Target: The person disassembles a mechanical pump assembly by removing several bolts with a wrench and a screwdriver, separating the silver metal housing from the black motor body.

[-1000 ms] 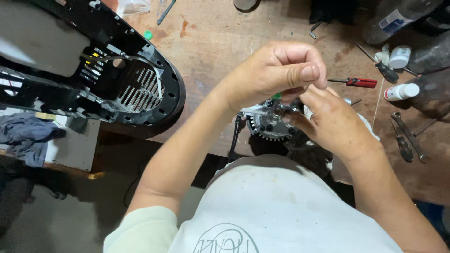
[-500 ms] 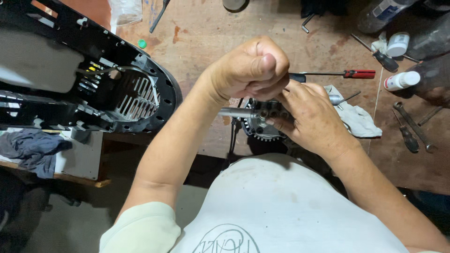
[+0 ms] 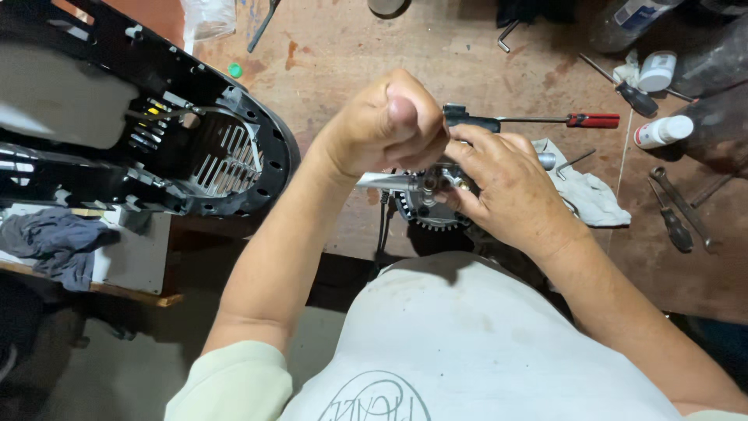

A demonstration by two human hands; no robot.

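The left hand point(image 3: 382, 129) is curled into a tight fist around the handle of a tool whose bright metal shaft point(image 3: 386, 181) pokes out sideways below the knuckles, pointing toward the person's left; the handle itself is hidden inside the fist. The right hand point(image 3: 510, 187) lies just beside it, fingers bent and closed over the top of a round metal gear part point(image 3: 428, 210), holding it at the near edge of the worn wooden workbench point(image 3: 343, 54), right in front of the person's chest. The part is dark grey with a ring of small teeth along its lower rim and a paler, shinier hub where the tool meets it; most of its upper face is covered by the right hand. Behind the hands a red-handled screwdriver point(image 3: 594, 120) lies flat on the bench, and a crumpled white rag point(image 3: 592, 199) sits just to the right of the right hand. Further right stand a small white bottle point(image 3: 662, 131) and some loose wrenches point(image 3: 678, 210). To the left a large black machine housing point(image 3: 156, 132) with a slotted grille rests on the bench
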